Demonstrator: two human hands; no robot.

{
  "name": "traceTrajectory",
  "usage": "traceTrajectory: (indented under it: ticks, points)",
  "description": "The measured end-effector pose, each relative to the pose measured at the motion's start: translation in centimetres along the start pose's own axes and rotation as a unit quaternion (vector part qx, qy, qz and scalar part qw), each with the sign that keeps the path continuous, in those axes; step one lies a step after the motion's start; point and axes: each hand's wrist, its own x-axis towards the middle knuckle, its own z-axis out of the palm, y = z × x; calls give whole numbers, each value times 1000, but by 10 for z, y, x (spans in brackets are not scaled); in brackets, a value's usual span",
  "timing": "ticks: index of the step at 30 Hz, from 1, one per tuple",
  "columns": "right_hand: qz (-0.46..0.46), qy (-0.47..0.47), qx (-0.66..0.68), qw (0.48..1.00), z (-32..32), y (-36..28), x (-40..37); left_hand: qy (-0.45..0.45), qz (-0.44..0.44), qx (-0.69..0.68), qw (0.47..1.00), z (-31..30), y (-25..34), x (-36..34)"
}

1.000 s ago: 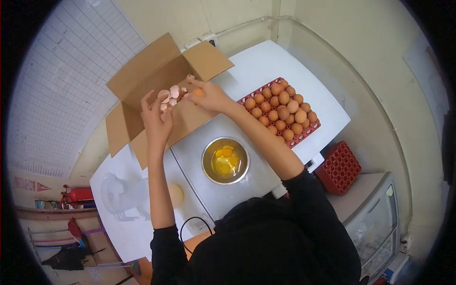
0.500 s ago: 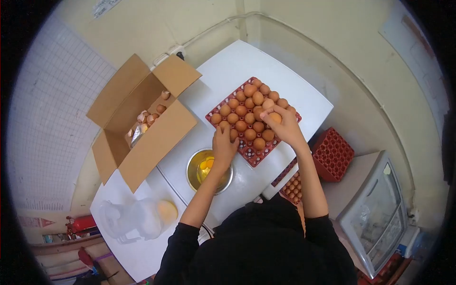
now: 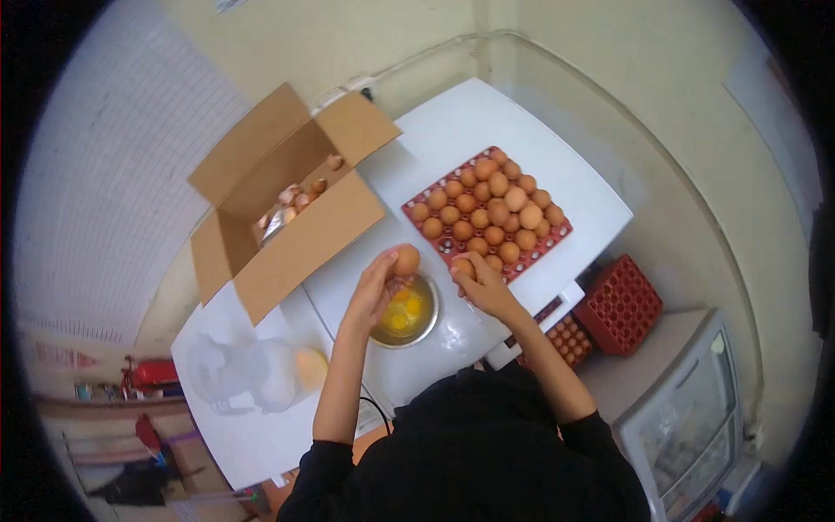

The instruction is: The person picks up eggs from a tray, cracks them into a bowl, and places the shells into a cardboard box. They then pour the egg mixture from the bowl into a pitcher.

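My left hand (image 3: 374, 289) is closed around a brown egg (image 3: 405, 260), held over the near-left side of the table. Just beneath it a metal bowl (image 3: 431, 324) contains raw eggs with yellow yolks (image 3: 400, 320). To the right, my right hand (image 3: 487, 290) grips another brown egg (image 3: 464, 268) near the front corner of the egg tray. That red tray (image 3: 445, 246) carries many brown eggs (image 3: 497, 211), a few stacked on top of the others, with some empty cups along its near-left side.
An open cardboard box (image 3: 313, 248) with cracked eggshells (image 3: 300, 202) stands left on the white table (image 3: 574, 174). A translucent plastic jug (image 3: 252, 374) lies at front left. Stacked red trays (image 3: 619, 304) and a glass-topped freezer (image 3: 687, 418) are at the right.
My left hand has left the tray with an egg and come to the bowl. My right hand has moved down and left from the tray, also holding an egg. The view has shifted slightly.
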Motion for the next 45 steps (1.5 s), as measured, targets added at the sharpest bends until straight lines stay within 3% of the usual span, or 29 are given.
traceTrajectory:
  ticks: [2,4,8,11,12,15,16,19,20,23,24,27,30,32,33,36,39,42,45]
  points:
    - [-165,41,-41,985,27,-25,4,2,-40,-48,998,-15,-4,-26]
    - [-307,59,-79,947,47,-70,-4,38,-14,-60,997,-20,-13,-46]
    - [-497,62,-118,858,65,-115,-20,92,46,-71,992,-13,-14,-75]
    - [-484,116,-90,863,65,-106,-27,95,126,-18,987,-14,-18,-91]
    - [-453,122,-10,883,67,-96,-25,91,154,10,984,-17,-19,-94]
    - [-224,51,73,971,58,-74,-23,67,206,11,976,-27,-30,-95]
    - [-197,29,112,974,59,-64,-18,78,189,-21,979,-28,-32,-95]
    - [-342,62,-49,936,71,-79,-23,89,136,-88,983,-23,-28,-90]
    - [-436,82,-124,888,75,-84,-23,82,115,-93,986,-20,-23,-90]
    - [-542,19,-195,817,94,-55,-13,83,72,-114,987,-14,-20,-86]
    - [-535,-35,-253,805,97,-46,-3,88,62,-124,986,-13,-21,-85]
    - [-454,-26,-275,847,104,-33,0,86,6,-91,992,-22,-26,-79]
    - [-426,30,-163,889,98,-52,3,25,2,-147,989,-36,-38,-73]
    - [-191,-40,50,980,95,-43,9,18,-23,-181,983,-44,-40,-70]
    - [-63,-73,156,983,93,-37,13,15,-35,-197,980,-45,-40,-69]
    - [55,-168,179,968,90,-30,20,57,2,-252,966,-39,-30,-69]
    - [116,-162,132,971,97,-36,21,87,105,-98,986,-32,-28,-70]
    - [85,-169,114,975,105,-19,32,85,150,43,984,-29,-27,-67]
    - [73,-187,87,976,101,-10,38,83,99,-27,991,-32,-25,-70]
